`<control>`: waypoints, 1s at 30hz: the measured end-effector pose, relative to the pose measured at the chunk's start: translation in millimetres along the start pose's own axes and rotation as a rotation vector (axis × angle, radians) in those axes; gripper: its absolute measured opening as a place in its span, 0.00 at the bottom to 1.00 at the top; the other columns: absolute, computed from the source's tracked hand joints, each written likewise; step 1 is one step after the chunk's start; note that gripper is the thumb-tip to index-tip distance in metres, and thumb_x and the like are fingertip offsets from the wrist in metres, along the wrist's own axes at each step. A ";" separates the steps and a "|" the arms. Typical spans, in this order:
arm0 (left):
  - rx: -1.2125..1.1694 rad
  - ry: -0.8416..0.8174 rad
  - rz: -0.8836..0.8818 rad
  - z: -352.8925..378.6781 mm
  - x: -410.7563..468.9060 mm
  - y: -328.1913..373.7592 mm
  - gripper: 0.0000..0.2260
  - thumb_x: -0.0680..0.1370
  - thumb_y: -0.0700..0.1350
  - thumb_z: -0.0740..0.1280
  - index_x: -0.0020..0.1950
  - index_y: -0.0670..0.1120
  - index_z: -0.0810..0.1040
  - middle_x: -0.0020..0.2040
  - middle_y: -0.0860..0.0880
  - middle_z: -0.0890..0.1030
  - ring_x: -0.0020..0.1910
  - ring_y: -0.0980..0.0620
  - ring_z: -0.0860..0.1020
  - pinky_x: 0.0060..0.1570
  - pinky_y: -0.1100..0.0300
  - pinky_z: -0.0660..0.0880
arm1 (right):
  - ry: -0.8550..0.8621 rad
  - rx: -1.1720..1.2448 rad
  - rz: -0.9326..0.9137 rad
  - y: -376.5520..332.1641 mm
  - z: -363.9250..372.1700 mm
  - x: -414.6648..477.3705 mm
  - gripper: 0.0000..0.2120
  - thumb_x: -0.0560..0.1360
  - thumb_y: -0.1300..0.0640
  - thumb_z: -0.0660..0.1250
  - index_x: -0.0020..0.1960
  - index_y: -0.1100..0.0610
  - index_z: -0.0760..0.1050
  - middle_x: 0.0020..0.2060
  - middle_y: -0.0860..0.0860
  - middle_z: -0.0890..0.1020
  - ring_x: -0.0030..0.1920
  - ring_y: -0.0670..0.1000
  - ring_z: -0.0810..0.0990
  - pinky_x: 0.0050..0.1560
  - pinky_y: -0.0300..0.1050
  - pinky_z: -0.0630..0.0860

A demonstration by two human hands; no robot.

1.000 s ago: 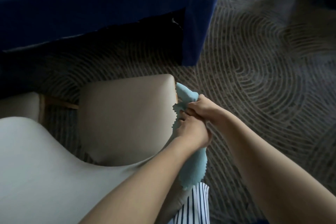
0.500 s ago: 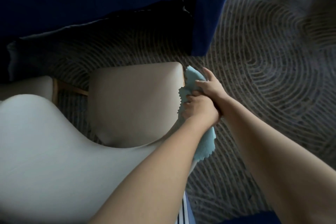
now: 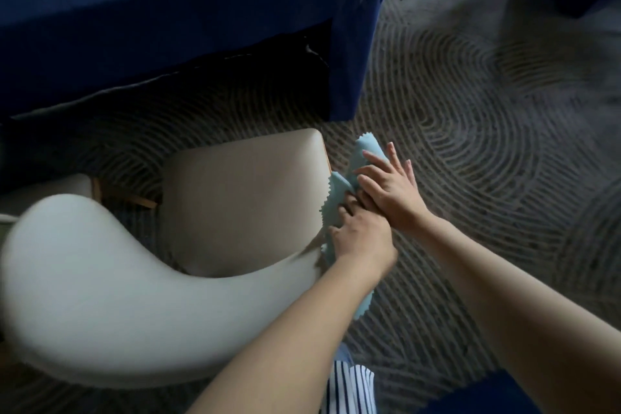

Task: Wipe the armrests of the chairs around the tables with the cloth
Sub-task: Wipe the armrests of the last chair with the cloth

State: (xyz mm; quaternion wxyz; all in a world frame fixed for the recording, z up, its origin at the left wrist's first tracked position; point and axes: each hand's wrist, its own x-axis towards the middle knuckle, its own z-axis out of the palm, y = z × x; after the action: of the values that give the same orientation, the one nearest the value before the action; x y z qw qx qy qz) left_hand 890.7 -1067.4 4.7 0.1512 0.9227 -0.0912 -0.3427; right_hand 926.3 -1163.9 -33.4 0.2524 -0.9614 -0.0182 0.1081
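On the right-hand armrest [image 3: 304, 260] of a cream padded chair [image 3: 242, 198], a light blue cloth [image 3: 362, 151] lies draped, one end reaching past the fingertips, the other hanging below the left wrist. The left hand [image 3: 361, 239] presses it down, fingers curled over the cloth. The right hand [image 3: 391, 193] lies just ahead, partly over the left, fingers straight and spread flat on the fabric. A table under a dark blue cover [image 3: 168, 27] stands beyond, on patterned carpet [image 3: 487, 144]. To wipe well, both palms likely need even pressure, drawing the cloth along the whole arm and round its edges.
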 end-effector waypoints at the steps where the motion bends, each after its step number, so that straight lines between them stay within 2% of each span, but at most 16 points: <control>1: 0.020 0.001 0.016 3.0 -8.8 -5.4 0.37 0.78 0.43 0.62 0.76 0.36 0.38 0.77 0.37 0.47 0.75 0.39 0.50 0.70 0.41 0.59 | 0.025 0.030 0.037 -6.8 1.6 -9.1 0.41 0.65 0.34 0.38 0.63 0.51 0.76 0.75 0.47 0.61 0.77 0.51 0.39 0.72 0.57 0.35; 3: 0.069 -0.002 0.047 8.0 -21.7 -14.6 0.35 0.79 0.43 0.60 0.76 0.36 0.39 0.77 0.37 0.46 0.76 0.39 0.50 0.70 0.40 0.58 | 0.052 0.052 0.101 -17.3 5.3 -20.4 0.40 0.65 0.35 0.37 0.62 0.48 0.76 0.74 0.44 0.62 0.77 0.48 0.39 0.72 0.53 0.33; 7: 0.204 0.023 0.127 15.1 -45.1 -37.8 0.34 0.79 0.45 0.60 0.76 0.35 0.42 0.76 0.35 0.50 0.74 0.38 0.54 0.70 0.41 0.59 | 0.046 -0.078 0.125 -39.4 12.7 -48.3 0.35 0.71 0.38 0.38 0.64 0.47 0.75 0.74 0.44 0.63 0.77 0.48 0.38 0.72 0.52 0.31; 11: 0.322 0.103 0.216 23.8 -65.9 -64.3 0.33 0.80 0.45 0.60 0.76 0.36 0.44 0.75 0.35 0.54 0.71 0.38 0.59 0.68 0.43 0.62 | 0.048 -0.191 0.112 -60.6 21.4 -74.8 0.38 0.71 0.39 0.33 0.66 0.47 0.74 0.73 0.42 0.64 0.77 0.49 0.38 0.71 0.49 0.28; 15: 0.417 0.156 0.298 25.6 -85.0 -88.2 0.34 0.79 0.41 0.60 0.76 0.36 0.41 0.74 0.36 0.53 0.71 0.39 0.59 0.67 0.44 0.63 | 0.070 -0.240 0.114 -79.4 34.4 -96.4 0.43 0.69 0.38 0.28 0.69 0.47 0.72 0.72 0.41 0.65 0.77 0.48 0.39 0.71 0.51 0.28; 17: 0.467 0.164 0.333 27.0 -94.4 -104.2 0.32 0.80 0.39 0.58 0.76 0.37 0.40 0.75 0.36 0.50 0.73 0.38 0.56 0.68 0.43 0.61 | 0.095 -0.245 0.115 -91.5 42.1 -108.1 0.42 0.70 0.38 0.29 0.69 0.48 0.72 0.72 0.41 0.66 0.77 0.47 0.40 0.72 0.52 0.29; 20: 0.514 0.169 0.381 26.6 -107.8 -130.2 0.27 0.82 0.39 0.51 0.77 0.38 0.40 0.76 0.37 0.48 0.74 0.39 0.52 0.70 0.43 0.58 | 0.132 -0.240 0.118 -110.8 53.8 -126.0 0.41 0.71 0.33 0.30 0.66 0.46 0.72 0.70 0.41 0.69 0.77 0.47 0.47 0.73 0.53 0.32; 23: 0.567 0.198 0.428 23.7 -121.4 -156.4 0.26 0.78 0.39 0.40 0.77 0.38 0.43 0.76 0.38 0.49 0.75 0.40 0.52 0.70 0.44 0.57 | 0.158 -0.252 0.098 -130.8 66.1 -139.8 0.47 0.69 0.27 0.26 0.65 0.47 0.72 0.68 0.42 0.71 0.76 0.49 0.55 0.74 0.55 0.37; 25: 0.595 0.221 0.459 24.3 -129.6 -175.1 0.25 0.79 0.39 0.41 0.77 0.39 0.44 0.76 0.38 0.51 0.75 0.40 0.53 0.70 0.45 0.57 | 0.142 -0.276 0.105 -147.2 73.0 -147.0 0.43 0.70 0.28 0.30 0.67 0.46 0.71 0.69 0.43 0.70 0.75 0.49 0.56 0.74 0.56 0.37; 27: 0.589 0.295 0.488 24.9 -133.4 -195.0 0.27 0.77 0.40 0.41 0.76 0.38 0.53 0.74 0.38 0.61 0.73 0.41 0.62 0.67 0.46 0.64 | 0.143 -0.275 0.096 -164.0 80.5 -153.3 0.43 0.70 0.28 0.31 0.68 0.46 0.71 0.69 0.43 0.71 0.75 0.50 0.57 0.74 0.57 0.37; 29: 0.497 0.320 0.501 22.2 -134.4 -209.7 0.29 0.72 0.42 0.45 0.67 0.39 0.73 0.61 0.40 0.78 0.58 0.44 0.79 0.51 0.50 0.77 | 0.136 -0.289 0.085 -176.2 87.8 -156.0 0.49 0.67 0.25 0.27 0.69 0.46 0.71 0.68 0.43 0.72 0.74 0.51 0.59 0.73 0.57 0.37; 30: 0.491 0.291 0.516 21.5 -136.0 -218.6 0.27 0.70 0.43 0.48 0.60 0.39 0.79 0.53 0.41 0.82 0.51 0.45 0.82 0.44 0.52 0.79 | 0.133 -0.304 0.079 -182.3 92.1 -157.3 0.50 0.66 0.25 0.25 0.69 0.46 0.70 0.68 0.43 0.72 0.74 0.51 0.59 0.73 0.57 0.37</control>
State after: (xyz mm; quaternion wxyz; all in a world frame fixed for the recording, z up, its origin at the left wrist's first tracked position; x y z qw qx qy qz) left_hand 788.8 -830.2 -3.2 0.0185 0.9172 -0.3773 -0.1268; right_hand 756.3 -974.8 8.9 0.1004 -0.9935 0.0201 0.0503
